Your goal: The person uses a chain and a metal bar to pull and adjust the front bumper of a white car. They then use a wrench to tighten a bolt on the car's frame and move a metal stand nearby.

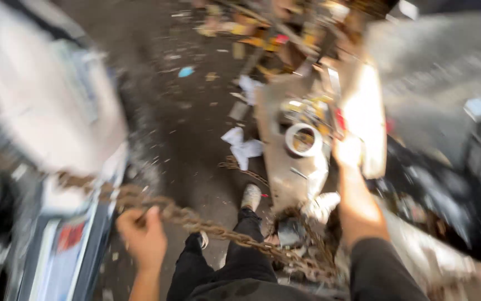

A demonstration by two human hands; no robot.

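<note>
Across left hand: rusty brown chain.

The chain is rusty brown, its links darker where they cross the black trousers. The shoes are off-white. The floor is dark grey-brown, speckled with pale scraps, among them crumpled white paper and one light blue bit. A ring of tape is white with a yellowish middle. The panel glares cream-white, with a red spot at its edge. The heap at the top looks yellow, orange and brown, though blur hides its detail
</note>
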